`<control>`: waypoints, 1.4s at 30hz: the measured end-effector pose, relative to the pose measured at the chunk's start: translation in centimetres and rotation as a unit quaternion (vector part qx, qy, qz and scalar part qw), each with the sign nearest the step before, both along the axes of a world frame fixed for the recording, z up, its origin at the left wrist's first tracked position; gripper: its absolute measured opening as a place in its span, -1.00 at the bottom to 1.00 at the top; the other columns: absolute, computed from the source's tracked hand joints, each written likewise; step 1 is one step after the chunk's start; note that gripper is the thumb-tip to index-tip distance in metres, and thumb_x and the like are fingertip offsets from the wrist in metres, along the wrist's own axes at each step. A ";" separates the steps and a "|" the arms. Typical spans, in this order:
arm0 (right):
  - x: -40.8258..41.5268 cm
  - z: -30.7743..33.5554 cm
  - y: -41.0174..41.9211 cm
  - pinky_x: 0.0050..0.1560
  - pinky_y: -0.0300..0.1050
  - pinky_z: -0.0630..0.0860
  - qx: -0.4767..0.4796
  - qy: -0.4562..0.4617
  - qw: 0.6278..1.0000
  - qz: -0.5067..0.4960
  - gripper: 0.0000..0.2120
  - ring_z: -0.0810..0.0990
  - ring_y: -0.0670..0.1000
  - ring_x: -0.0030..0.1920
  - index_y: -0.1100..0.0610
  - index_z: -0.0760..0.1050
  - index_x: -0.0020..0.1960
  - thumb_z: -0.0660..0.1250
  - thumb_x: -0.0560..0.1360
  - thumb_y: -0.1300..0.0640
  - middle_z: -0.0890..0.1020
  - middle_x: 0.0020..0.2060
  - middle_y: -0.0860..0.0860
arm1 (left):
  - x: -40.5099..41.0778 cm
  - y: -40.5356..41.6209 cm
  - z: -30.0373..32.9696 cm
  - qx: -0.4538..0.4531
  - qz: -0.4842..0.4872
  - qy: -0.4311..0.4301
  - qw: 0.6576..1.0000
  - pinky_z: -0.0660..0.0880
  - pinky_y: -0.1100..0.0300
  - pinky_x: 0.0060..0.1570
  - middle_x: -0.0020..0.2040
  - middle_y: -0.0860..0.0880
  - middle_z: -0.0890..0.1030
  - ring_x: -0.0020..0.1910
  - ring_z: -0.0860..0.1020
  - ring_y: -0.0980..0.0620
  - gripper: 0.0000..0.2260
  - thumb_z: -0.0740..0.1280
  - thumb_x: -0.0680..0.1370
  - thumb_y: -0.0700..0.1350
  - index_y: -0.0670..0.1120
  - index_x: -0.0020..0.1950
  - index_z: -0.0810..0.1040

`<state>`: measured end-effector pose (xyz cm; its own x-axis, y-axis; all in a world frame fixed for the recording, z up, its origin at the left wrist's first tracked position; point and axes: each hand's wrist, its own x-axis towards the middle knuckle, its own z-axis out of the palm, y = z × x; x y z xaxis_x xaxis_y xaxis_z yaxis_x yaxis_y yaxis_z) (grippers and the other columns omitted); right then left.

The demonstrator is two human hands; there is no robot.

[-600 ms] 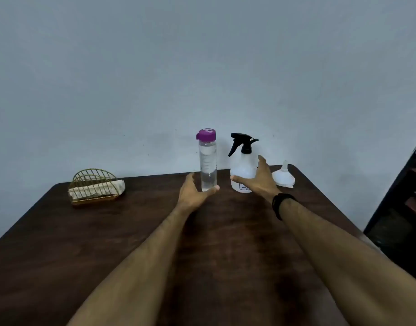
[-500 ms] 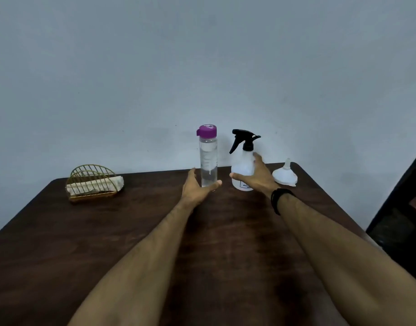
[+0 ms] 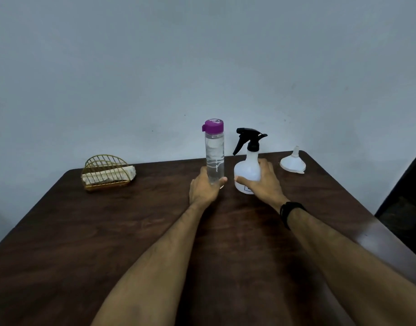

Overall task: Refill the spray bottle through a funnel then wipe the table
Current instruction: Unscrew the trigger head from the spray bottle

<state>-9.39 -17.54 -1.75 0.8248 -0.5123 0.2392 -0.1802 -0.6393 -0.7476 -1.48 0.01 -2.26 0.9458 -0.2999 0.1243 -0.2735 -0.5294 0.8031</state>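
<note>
While left hand (image 3: 205,187) grips water bottle (image 3: 214,154) at frame centre, right hand (image 3: 263,182) wraps sprayer (image 3: 247,169); funnel (image 3: 293,163) far right.

small vertical print on the water bottle (image 3: 214,158) too blurred to read, spray bottle (image 3: 247,171) label illegible

One clear plastic water bottle with a purple cap (image 3: 214,156), one white spray bottle with a black trigger (image 3: 247,165), one white plastic funnel (image 3: 293,162), one gold wire holder (image 3: 105,172) — and one folded cloth (image 3: 108,177) inside it.
</note>
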 end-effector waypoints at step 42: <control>-8.5 -2.3 -4.2 0.53 0.19 0.26 -0.014 0.052 0.992 -0.110 -0.14 0.17 0.18 0.58 0.13 0.10 0.60 0.40 0.49 -0.21 0.16 0.57 0.14 | -11.5 7.5 -0.4 -0.022 -0.026 -0.024 0.999 0.25 -0.22 0.46 0.55 0.01 0.27 0.50 0.29 -0.02 0.23 0.51 0.10 0.49 0.05 0.59 0.06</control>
